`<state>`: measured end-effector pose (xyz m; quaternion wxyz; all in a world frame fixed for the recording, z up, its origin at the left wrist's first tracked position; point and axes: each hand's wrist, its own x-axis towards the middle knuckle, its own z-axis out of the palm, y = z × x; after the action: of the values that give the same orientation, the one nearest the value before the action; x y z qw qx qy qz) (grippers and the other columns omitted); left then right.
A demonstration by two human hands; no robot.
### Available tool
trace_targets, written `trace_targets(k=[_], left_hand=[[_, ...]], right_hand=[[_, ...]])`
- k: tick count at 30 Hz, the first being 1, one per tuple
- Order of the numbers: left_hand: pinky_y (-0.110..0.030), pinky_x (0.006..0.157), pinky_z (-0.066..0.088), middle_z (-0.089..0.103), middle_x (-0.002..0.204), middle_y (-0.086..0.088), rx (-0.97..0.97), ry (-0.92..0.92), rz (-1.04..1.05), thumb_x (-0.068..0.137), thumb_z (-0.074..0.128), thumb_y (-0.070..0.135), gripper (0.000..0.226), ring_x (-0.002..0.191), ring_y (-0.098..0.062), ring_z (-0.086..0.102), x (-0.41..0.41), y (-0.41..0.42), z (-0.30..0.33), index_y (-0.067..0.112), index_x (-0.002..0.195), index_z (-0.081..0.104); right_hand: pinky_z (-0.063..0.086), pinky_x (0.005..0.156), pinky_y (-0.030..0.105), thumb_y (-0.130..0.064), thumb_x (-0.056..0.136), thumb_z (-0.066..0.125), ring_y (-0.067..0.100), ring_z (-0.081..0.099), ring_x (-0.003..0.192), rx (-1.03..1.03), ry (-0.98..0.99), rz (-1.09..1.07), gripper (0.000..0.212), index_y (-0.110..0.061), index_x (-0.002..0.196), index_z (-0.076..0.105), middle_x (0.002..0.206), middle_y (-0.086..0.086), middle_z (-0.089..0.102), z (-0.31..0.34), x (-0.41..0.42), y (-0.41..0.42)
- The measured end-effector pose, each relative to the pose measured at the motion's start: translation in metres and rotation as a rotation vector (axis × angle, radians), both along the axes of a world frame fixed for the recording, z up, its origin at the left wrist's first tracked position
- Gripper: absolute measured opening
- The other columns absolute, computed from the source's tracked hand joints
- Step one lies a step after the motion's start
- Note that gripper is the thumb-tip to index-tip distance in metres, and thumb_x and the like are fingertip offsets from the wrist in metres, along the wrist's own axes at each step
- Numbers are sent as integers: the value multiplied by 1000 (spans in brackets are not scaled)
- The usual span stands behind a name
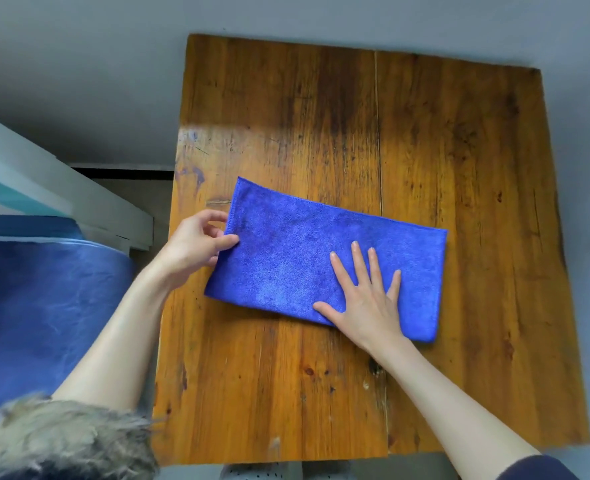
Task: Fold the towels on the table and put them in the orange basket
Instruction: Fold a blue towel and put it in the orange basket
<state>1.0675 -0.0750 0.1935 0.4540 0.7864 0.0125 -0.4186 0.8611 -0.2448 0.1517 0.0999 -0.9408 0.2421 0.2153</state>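
Nearby, blue fabric (44, 306), perhaps bedding, table's (459, 168) left

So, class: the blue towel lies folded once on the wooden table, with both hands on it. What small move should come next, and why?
Probably the left hand, pinching the blue towel at its left edge, should carry that edge over to the right edge. The right hand lies flat on the right half, pinning it to the table, and the towel is still a long rectangle.
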Motion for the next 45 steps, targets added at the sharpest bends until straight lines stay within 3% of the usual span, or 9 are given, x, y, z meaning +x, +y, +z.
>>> trace_targets(k=[6, 12, 16, 20, 24, 32, 40, 42, 45], left_hand=[[-34, 69, 50, 47, 77, 2, -74, -79, -23, 85, 63, 5, 22, 79, -14, 54, -6, -13, 29, 19, 103, 59], [-20, 53, 47, 47, 75, 4, -82, -243, -7, 85, 61, 3, 23, 63, -11, 48, -29, -59, 59, 20, 100, 59], [-19, 51, 49, 47, 74, 4, -85, -286, -49, 83, 61, 2, 24, 58, -11, 48, -66, -97, 66, 18, 101, 59], [-32, 58, 50, 48, 72, 5, -69, -327, -95, 83, 61, 5, 22, 49, -12, 49, -108, -136, 57, 19, 100, 58], [-31, 60, 44, 49, 74, 6, -27, -378, -147, 83, 61, 11, 20, 62, -20, 54, -145, -170, 36, 24, 97, 55], [-35, 73, 46, 49, 75, 10, 76, -475, -191, 83, 63, 17, 22, 80, -17, 53, -186, -204, -3, 21, 103, 56], [-38, 77, 53, 57, 85, 1, 16, -383, -250, 86, 62, 16, 24, 77, -22, 59, -199, -216, -22, 18, 110, 59], [-32, 69, 58, 57, 89, 0, -72, -331, -202, 90, 55, 10, 23, 77, -18, 60, -198, -213, -20, 14, 112, 59], [-26, 66, 56, 57, 97, -4, -155, -560, -105, 91, 46, -1, 26, 87, -16, 58, -190, -193, -13, 11, 107, 62]], right_hand=[[-1, 107, 65, -72, 82, 37, 27, -20, 143, 8, 10, -1, 86, -37, 147, -6, 156, 0, -22, 5, 8, 1], [-1, 110, 62, -54, 94, 35, 23, -16, 144, 162, -47, 13, 67, -31, 150, 6, 157, -1, -16, 14, 21, -17], [18, 115, 34, -26, 98, 45, 16, 19, 143, 452, -362, -225, 43, -17, 139, 43, 155, 1, 23, 28, -14, -44], [44, 91, 21, -6, 93, 50, 19, 58, 107, 521, -553, -492, 25, -7, 114, 64, 118, 5, 60, 28, -70, -71], [53, 87, 33, -8, 93, 52, 14, 65, 82, 735, -471, -772, 20, -10, 108, 65, 86, -1, 66, 25, -102, -88], [53, 75, 16, -15, 99, 43, 5, 63, 86, 964, -426, -854, 28, -9, 120, 59, 95, -4, 64, 19, -107, -101], [54, 75, 25, -18, 100, 40, 11, 63, 80, 1012, -426, -865, 25, -13, 108, 63, 86, -5, 64, 14, -104, -108], [54, 76, 30, -19, 98, 43, 14, 62, 79, 999, -432, -880, 22, -14, 101, 64, 82, -4, 64, 13, -102, -109], [54, 79, 35, -26, 93, 53, 14, 63, 79, 895, -447, -878, 17, -14, 97, 65, 79, -6, 64, 10, -95, -110]])
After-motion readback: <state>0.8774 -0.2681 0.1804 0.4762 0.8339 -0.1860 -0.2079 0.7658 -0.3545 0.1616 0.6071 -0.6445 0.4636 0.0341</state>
